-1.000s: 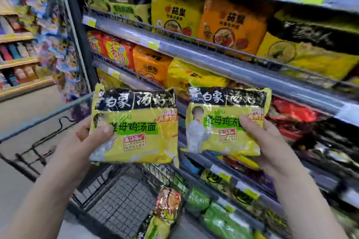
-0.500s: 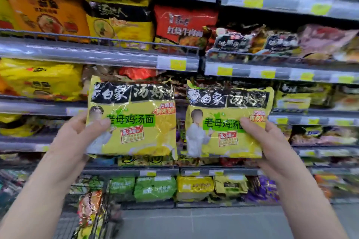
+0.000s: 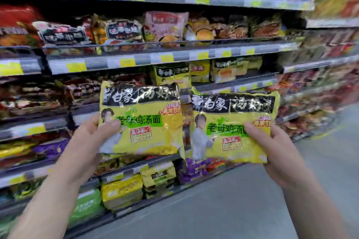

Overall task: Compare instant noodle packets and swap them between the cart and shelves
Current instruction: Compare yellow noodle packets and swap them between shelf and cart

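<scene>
Two matching yellow noodle packets with black top bands and green labels are held up side by side in front of the shelves. My left hand (image 3: 91, 137) grips the left packet (image 3: 147, 122) at its left edge, thumb on the front. My right hand (image 3: 272, 141) grips the right packet (image 3: 229, 128) at its right edge, slightly lower. The packets almost touch in the middle. The cart is out of view.
Store shelves (image 3: 136, 62) with yellow price tags run across the view, packed with red, black, yellow, green and purple noodle packs. Grey aisle floor (image 3: 233, 209) opens at the lower right. The picture is blurred by motion.
The view has swung to the right along the shelves; the cart has left the frame. Both hands have kept the two packets up, the right one now a little lower.
</scene>
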Demonstrator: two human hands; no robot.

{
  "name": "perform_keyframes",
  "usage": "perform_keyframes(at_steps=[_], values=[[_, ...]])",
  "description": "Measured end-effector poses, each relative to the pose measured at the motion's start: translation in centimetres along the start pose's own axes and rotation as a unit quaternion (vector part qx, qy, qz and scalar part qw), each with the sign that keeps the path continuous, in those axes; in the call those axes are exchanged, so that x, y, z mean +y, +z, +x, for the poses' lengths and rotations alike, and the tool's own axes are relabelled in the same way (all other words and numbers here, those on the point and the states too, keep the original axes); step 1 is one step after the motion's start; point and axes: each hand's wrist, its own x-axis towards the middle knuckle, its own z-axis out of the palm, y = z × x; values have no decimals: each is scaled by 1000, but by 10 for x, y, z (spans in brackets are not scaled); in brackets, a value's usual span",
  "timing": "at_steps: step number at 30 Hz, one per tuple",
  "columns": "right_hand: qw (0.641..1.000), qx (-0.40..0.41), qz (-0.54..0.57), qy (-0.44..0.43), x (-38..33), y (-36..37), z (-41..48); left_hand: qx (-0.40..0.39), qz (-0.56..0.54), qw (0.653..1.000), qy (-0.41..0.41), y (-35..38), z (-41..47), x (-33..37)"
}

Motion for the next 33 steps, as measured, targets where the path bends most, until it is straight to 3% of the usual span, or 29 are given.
perform_keyframes(at_steps=[6,14,22,33], values=[[997,77,30,4,-6,-74,11,-53,-1,998,45,91,37,-21],[994,113,4,6,0,-137,69,-140,1,990,8,148,116,-49],[994,102,-13,20,0,-171,173,-95,-16,995,28,191,196,-67],[994,89,26,54,28,-241,254,-53,-21,998,-12,257,246,-84]])
